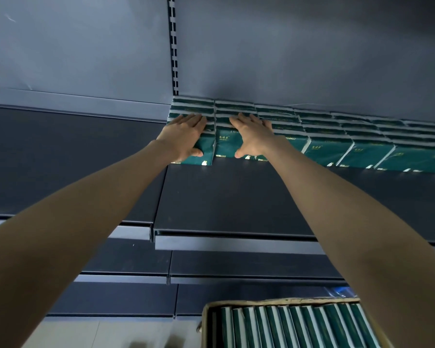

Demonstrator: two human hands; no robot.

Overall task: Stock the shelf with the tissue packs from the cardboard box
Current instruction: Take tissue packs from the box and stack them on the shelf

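So the tissue packs (pixel 329 151) are dark green plastic-wrapped bricks with white bands along the edges, some small gold lettering on the front face and a little white logo near the bottom. They sit in stacks along the back edge of the shelf (pixel 224 202), pushed up against the grey back panel (pixel 286 59). The row starts right at the slotted upright (pixel 173 46) and runs off toward the shelf's right end. The front half of the shelf is bare dark metal.

Both hands are on the two leftmost stacks. The left hand (pixel 186 136) lies flat on top of the end stack, fingers straight and pointing at the back panel, thumb hanging down over the front face. The right hand (pixel 254 136) does the same on the next stack over. Nothing is clenched or pinched, just flat palms pressing.

Down at the bottom right is the cardboard box (pixel 206 322), open, with spare packs (pixel 299 327) standing on edge side by side, so you only see green and white stripes
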